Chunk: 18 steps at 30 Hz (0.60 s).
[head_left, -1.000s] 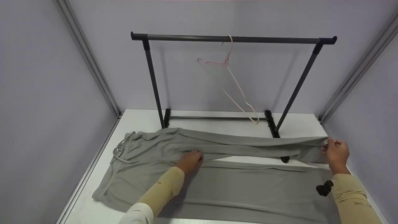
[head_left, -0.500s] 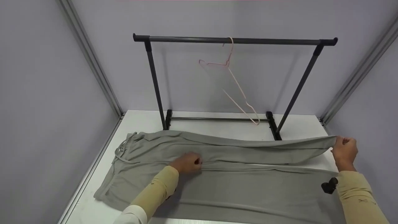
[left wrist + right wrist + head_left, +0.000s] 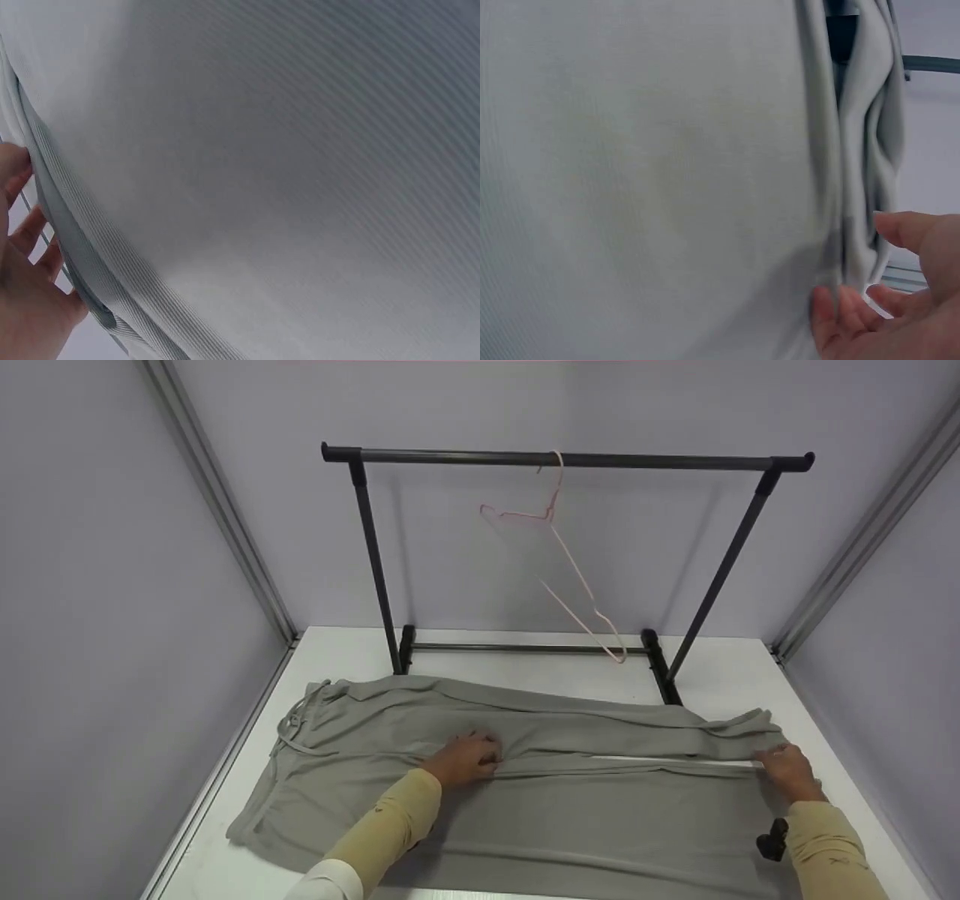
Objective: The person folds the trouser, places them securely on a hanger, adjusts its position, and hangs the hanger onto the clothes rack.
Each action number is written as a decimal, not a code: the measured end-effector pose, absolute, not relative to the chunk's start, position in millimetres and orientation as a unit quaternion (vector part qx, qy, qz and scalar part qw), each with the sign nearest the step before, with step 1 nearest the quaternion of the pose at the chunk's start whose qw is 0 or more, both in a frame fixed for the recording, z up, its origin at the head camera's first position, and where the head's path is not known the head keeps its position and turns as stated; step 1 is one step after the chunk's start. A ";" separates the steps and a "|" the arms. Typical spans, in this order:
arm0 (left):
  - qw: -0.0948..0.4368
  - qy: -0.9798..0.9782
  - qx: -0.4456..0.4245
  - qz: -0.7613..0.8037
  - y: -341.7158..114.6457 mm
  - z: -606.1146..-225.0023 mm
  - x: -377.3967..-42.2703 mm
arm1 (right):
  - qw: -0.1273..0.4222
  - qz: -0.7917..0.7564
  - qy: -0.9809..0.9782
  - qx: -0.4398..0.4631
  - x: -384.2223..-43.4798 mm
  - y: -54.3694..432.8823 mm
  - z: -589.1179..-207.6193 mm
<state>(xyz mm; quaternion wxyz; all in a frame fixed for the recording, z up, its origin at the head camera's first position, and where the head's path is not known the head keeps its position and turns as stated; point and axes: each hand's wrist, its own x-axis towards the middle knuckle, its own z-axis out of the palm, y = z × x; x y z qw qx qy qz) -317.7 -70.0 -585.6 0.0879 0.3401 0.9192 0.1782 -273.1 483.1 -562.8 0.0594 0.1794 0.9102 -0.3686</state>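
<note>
A pair of grey trousers lies on the white table, waist with a drawstring at the left and legs stretching right. My left hand rests on the fabric near the crotch, where the legs part. In the left wrist view its fingers touch the cloth edge, slightly bent and spread. At the hem of the far leg, my right hand touches the fabric. The right wrist view shows its thumb apart from the fingers, beside the bunched cloth.
Behind the trousers stands a black garment rack. A pink wire hanger hangs from its rail. The rack's right foot reaches the far leg. Grey panels wall in the white table at left, right and back.
My right hand first lifted the far leg's hem outward to the right, then came down and back left, leaving the hem rumpled on the table. My left hand shifted slightly, its fingers spreading on the cloth.
</note>
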 end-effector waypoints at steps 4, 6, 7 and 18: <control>0.092 0.911 0.349 0.198 -69.0 -587.5 -316.2 | 0.057 -0.393 0.898 0.191 -276.0 477.1 -568.7; 0.097 0.908 0.349 0.209 -69.1 -587.7 -316.5 | 0.043 -0.395 0.897 0.193 -276.4 474.5 -572.2; 0.100 0.908 0.348 0.212 -69.3 -588.0 -316.8 | 0.032 -0.391 0.899 0.193 -275.8 473.3 -574.4; 0.117 0.920 0.311 0.207 -72.2 -596.4 -320.9 | -0.143 -0.228 0.951 0.153 -269.4 469.7 -586.9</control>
